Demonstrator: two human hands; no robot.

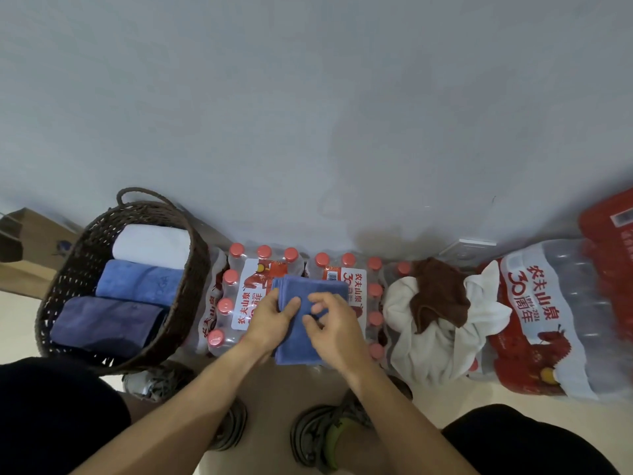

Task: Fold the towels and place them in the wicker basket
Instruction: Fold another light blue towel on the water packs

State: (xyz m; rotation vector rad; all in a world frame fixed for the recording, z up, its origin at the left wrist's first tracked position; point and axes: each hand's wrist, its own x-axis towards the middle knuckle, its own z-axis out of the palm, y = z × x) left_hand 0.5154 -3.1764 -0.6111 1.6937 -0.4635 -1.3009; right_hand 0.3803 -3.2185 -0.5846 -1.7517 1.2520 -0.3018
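The shrink-wrapped pack of bottled water (534,323) at three o'clock carries 农夫山泉, a large "30" with 周年, and small "1996-2026". The wrapped pack (253,296) at centre, partly under a blue towel (308,317), shows 农夫山泉 and 周年. The neighbouring pack (356,286) shows 农夫山泉, "30" and a barcode.

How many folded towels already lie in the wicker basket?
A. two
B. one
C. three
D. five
C: the wicker basket holds a white towel, a light blue towel and a dark blue towel, lying side by side.
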